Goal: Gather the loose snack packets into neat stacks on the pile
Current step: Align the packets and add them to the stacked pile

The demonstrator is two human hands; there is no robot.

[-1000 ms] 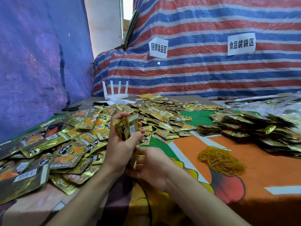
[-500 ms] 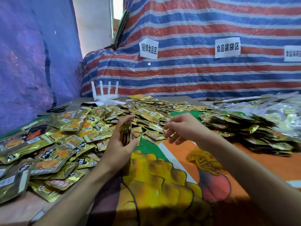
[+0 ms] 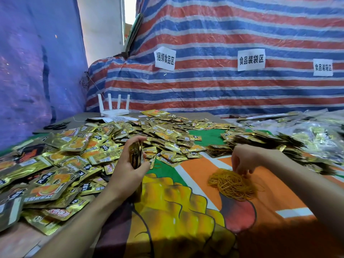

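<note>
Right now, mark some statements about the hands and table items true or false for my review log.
The left hand grips a stack of packets standing on edge. True.
The right hand also holds packets. False: its fingertips reach into the rubber band heap.
A white router stands at the table's far side. True.
The scissors lie beside the rubber bands. False: they lie at the far left.

Gold snack packets (image 3: 78,146), yellow rubber bands (image 3: 231,184), red-blue-white striped tarp (image 3: 223,34), white router (image 3: 114,107)
</note>
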